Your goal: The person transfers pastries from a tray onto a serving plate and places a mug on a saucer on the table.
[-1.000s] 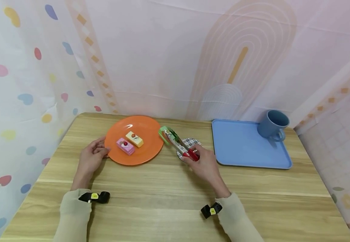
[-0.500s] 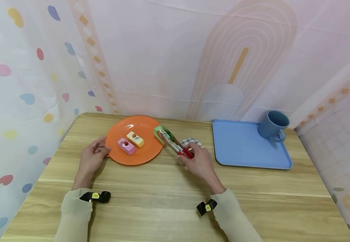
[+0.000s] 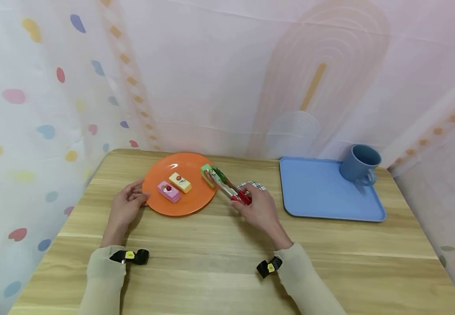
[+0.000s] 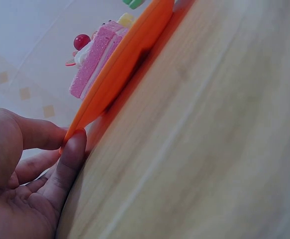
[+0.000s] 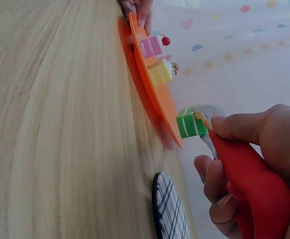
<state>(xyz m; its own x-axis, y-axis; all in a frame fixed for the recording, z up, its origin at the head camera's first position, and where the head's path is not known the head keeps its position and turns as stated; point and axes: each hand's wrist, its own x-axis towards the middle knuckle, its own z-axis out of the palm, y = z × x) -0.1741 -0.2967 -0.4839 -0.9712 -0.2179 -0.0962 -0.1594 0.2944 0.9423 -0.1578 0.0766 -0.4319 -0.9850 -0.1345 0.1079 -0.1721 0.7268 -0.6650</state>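
Observation:
My left hand (image 3: 126, 206) pinches the left rim of an orange plate (image 3: 188, 205) between thumb and fingers. On the plate lie a pink toy cake slice (image 3: 168, 192) and a yellow one (image 3: 180, 183), each with a small topping. My right hand (image 3: 262, 209) grips red-handled tongs (image 5: 249, 172). Their far ends hold a green toy cake slice (image 5: 190, 123), at the plate's right edge in the head view. Whether that slice touches the plate, I cannot tell. The tongs partly cover the slice.
A round plaid coaster (image 5: 171, 209) lies on the wooden table (image 3: 196, 262), partly hidden under my right hand in the head view. Farther right is a blue tray (image 3: 325, 192) with a blue mug (image 3: 355, 166) at its back right corner. A patterned curtain (image 3: 211, 87) hangs behind.
The right hand has carried the tongs and green cake slice leftward, from beside the plate to its right edge. The left hand keeps its hold on the rim. The head view has shifted slightly.

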